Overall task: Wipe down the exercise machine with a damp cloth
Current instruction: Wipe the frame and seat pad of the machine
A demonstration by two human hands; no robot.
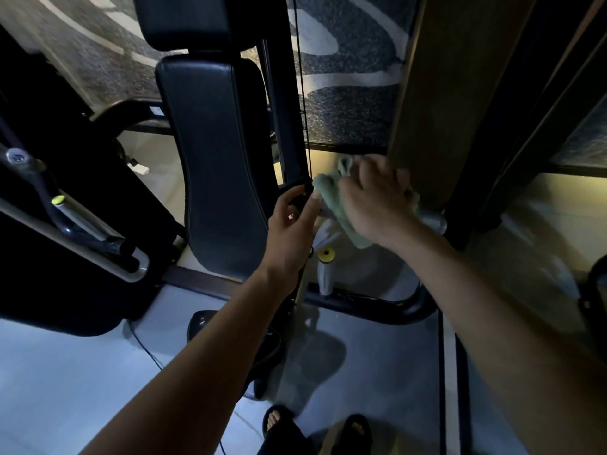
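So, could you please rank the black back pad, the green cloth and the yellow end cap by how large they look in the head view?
1. black back pad, by far the largest.
2. green cloth, partly hidden under the right hand.
3. yellow end cap, clearly smallest.

1 head-worn wide-angle camera looks forward and steeply down from close above, at the fingers [297,195] on the black padded metal-framed exercise machine [216,152], pale tiled floor [65,372] below.

The right hand [377,201] is blurring with motion, its fingers [368,165] indistinct; the green cloth [331,195] under them is covering the silver bar [433,220] beyond the left hand's fingers [317,205].
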